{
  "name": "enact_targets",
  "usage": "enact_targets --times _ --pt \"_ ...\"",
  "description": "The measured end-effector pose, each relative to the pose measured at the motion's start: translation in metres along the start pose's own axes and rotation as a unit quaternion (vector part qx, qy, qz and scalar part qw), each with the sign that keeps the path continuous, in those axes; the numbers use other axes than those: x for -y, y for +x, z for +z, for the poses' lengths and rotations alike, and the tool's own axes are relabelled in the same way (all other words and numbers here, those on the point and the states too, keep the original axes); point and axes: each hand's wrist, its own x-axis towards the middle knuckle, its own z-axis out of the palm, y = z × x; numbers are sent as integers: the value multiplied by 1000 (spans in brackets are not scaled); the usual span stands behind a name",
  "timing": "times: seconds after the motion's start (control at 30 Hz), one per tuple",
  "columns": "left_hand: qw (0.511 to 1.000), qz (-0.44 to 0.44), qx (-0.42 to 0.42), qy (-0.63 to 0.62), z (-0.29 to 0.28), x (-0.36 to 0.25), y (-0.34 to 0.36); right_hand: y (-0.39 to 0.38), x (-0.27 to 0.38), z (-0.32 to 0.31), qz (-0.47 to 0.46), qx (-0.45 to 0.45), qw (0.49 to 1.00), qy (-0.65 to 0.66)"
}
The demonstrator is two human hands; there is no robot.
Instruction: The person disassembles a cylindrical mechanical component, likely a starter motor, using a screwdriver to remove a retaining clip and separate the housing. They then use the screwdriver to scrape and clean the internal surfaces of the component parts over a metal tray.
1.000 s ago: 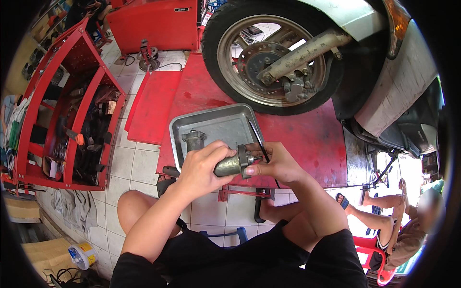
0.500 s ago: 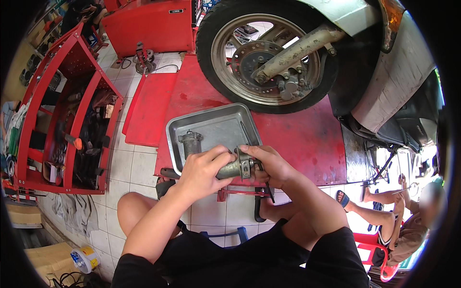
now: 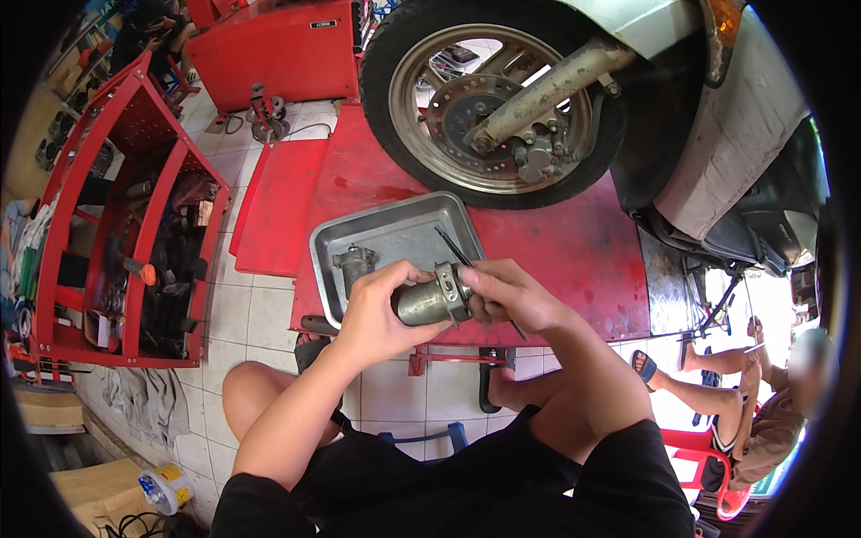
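My left hand [image 3: 369,314] is wrapped round a grey metal cylinder with a flanged, bolted end, which looks like a small starter motor [image 3: 421,306]. It is held in the air over the near edge of a metal tray [image 3: 316,269], lying roughly sideways. At its right, flanged end is my right hand [image 3: 520,294], its fingers closed on a thin black cable or rod [image 3: 455,247]. Part of that black piece passes behind the fingers. A second, similar metal part [image 3: 357,262] lies inside the tray.
The tray rests on a red platform [image 3: 574,260] under a motorcycle's front wheel [image 3: 408,170]. A dark handle [image 3: 318,325] lies by the tray's near corner. On the left stands a red shelf rack [image 3: 134,206]. Another person [image 3: 762,430] sits on a red chair at right.
The cylinder has been turned, so more of its side and flanged end shows. The black piece now slants up past my right hand's fingers. My left hand has opened wider around the body.
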Motion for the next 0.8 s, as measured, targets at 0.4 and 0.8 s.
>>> enact_targets --times 0.4,0.8 --pt "999 34 -9 25 5 0 -4 2 -7 5 39 -125 962 -240" --pt "1000 26 -11 11 3 1 -4 5 2 6 0 -93 964 -250"
